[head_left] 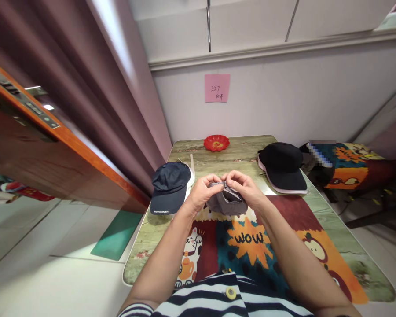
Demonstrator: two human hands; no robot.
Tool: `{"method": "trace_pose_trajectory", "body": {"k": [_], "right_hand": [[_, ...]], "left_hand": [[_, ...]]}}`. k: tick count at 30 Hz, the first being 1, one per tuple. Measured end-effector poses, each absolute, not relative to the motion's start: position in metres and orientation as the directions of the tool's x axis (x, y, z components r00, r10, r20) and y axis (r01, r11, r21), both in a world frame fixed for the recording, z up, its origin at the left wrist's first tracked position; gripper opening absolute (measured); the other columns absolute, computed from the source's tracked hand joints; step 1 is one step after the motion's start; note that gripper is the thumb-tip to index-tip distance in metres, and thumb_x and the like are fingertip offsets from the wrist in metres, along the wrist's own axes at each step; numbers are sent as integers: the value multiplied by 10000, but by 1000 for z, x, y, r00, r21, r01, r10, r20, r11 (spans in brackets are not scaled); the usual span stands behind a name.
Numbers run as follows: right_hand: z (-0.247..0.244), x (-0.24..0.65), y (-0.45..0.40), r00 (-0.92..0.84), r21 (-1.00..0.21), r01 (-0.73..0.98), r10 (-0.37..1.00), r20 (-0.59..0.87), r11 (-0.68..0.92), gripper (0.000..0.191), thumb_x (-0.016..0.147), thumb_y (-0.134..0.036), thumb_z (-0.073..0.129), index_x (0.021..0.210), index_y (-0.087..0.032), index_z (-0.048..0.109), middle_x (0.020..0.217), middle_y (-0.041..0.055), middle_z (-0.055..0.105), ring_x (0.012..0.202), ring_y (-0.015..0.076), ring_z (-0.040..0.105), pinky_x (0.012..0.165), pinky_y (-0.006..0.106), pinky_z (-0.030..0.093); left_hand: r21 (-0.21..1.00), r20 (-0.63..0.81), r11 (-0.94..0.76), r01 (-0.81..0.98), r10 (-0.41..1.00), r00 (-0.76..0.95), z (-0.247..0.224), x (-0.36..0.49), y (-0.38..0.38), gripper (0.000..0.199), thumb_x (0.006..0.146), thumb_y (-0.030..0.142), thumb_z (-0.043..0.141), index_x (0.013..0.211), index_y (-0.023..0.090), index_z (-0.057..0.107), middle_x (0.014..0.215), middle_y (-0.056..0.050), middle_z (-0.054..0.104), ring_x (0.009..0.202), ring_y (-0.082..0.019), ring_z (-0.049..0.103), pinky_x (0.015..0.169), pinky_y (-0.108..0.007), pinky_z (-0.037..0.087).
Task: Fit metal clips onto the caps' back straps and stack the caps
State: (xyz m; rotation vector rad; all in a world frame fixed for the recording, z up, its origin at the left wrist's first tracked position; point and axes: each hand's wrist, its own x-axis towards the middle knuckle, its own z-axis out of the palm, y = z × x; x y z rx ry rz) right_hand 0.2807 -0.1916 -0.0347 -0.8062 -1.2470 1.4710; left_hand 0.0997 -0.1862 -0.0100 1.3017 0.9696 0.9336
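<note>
A grey cap (227,203) is held up over the patterned mat, its back opening and strap toward the top. My left hand (204,190) pinches the strap from the left, fingers closed on it. From the right, my right hand (244,187) grips the same strap, its fingertips close to those of the left. A navy cap (170,187) lies on top of a white one at the table's left edge. Black caps (280,165) with a pale pink one beneath rest at the right.
A red scalloped dish (216,143) stands at the back of the wood-patterned table (185,152). The colourful mat (251,240) covers the near part. A pink note is on the wall behind. An orange-edged door stands at the left; a stool with patterned cloth is at the right.
</note>
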Motion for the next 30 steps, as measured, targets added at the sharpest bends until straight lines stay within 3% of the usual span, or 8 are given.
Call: {"method": "trace_pose_trajectory", "body": {"k": [4,8,13,20,30], "right_hand": [[-32,278,-191,-197,-974,-183,965,172,136,343,788,-503,768,778,-204,601,1152,70,647,1033,208,609,887,308,468],[-34,273,-189,-75,-974,-78,973,218,212,330,812,-496,731,774,-203,585,1112,75,659,834,167,595,739,289,465],[-39,267,-187,-23,-981,-76,983,181,179,348,835,-529,696,791,-214,555,992,59,687,577,107,509,535,265,418],[-43,262,-185,-15,-983,-133,991,133,130,398,803,-552,727,776,-216,516,957,68,697,605,138,644,558,278,516],[-39,267,-184,-44,-990,-66,991,128,125,334,776,-456,746,728,-194,544,889,50,702,562,110,635,521,230,515]], "left_hand": [[1000,-12,16,-10,949,316,-14,102,-187,221,698,331,792,746,153,669,723,17,624,676,-110,555,674,-222,413],[996,-40,59,-62,965,261,-17,103,-187,210,668,295,799,757,160,664,700,28,628,627,-104,552,633,-222,414],[988,-63,91,-123,974,220,-20,103,-186,202,674,284,795,759,157,663,690,28,645,591,-98,549,592,-219,403],[988,-57,88,-126,973,225,-21,103,-185,228,686,309,811,770,146,675,729,-2,685,643,-116,594,627,-225,423],[998,-33,43,-41,972,232,-30,106,-181,235,715,327,782,790,141,659,734,-7,670,665,-121,592,643,-226,425]]}}
